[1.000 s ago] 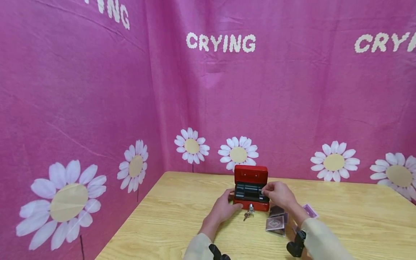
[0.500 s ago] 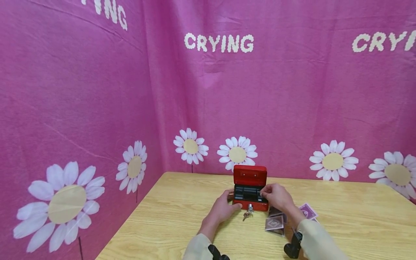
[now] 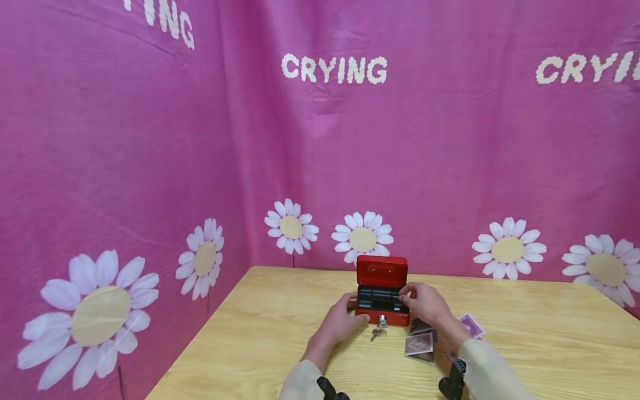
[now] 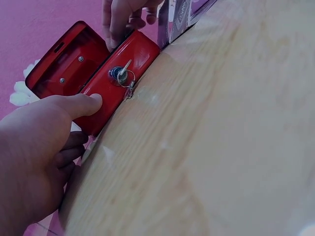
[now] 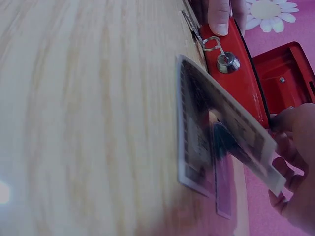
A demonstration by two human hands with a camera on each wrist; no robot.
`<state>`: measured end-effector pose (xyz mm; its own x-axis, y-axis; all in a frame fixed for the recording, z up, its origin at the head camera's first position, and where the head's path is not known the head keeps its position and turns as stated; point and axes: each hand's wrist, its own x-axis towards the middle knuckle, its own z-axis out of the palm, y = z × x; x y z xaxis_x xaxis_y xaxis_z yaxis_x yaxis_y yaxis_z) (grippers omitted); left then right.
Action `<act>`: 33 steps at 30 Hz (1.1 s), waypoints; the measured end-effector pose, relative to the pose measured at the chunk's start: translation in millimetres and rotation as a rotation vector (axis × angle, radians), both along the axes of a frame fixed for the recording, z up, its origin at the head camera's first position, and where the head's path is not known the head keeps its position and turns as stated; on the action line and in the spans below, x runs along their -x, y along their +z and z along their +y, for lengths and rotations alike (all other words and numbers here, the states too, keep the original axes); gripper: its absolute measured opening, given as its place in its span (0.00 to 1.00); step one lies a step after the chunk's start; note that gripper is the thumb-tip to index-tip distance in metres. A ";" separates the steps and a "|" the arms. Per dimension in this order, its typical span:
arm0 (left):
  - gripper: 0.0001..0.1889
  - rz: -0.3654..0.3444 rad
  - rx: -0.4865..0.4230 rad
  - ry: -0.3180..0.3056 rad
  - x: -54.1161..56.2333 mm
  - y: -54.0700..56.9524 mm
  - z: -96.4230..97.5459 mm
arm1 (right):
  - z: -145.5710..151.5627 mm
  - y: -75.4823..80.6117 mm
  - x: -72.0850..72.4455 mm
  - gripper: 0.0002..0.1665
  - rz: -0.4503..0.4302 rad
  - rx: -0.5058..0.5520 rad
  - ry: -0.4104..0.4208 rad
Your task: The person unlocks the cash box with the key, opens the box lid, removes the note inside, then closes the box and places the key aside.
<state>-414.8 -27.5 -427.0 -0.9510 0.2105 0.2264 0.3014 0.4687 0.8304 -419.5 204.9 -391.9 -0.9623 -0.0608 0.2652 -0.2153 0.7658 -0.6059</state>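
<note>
A small red cash box stands on the table with its lid raised. A black tray with compartments sits inside it. My left hand grips the box's left side, thumb on the front face. At the tray's right end, my right hand pinches with thumb and fingertips, apparently on the tray; the contact is partly hidden. A key is in the front lock, and another key hangs from its ring onto the table.
Folded printed cards or notes stand tent-like right of the box, below my right hand. A purple card lies farther right, beyond the right forearm. Pink cloth with daisies hangs behind the wooden table.
Both hands keep their places on the box, and the right fingertips shift only slightly at the tray's right end. The head view has turned a little, so everything sits slightly farther left.
</note>
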 end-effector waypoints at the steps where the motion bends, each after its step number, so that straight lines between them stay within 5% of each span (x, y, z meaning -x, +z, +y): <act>1: 0.32 0.002 -0.003 -0.004 0.7 0.0 0.0 | 1.3 0.7 -0.5 0.10 0.007 -0.001 0.004; 18: 0.34 -0.039 0.031 -0.052 10.5 2.4 -3.6 | 17.6 6.8 -3.9 0.09 0.124 -0.030 0.002; 33: 0.37 -0.030 0.003 -0.026 19.0 28.0 -6.9 | 24.4 9.0 0.6 0.13 0.154 0.013 -0.016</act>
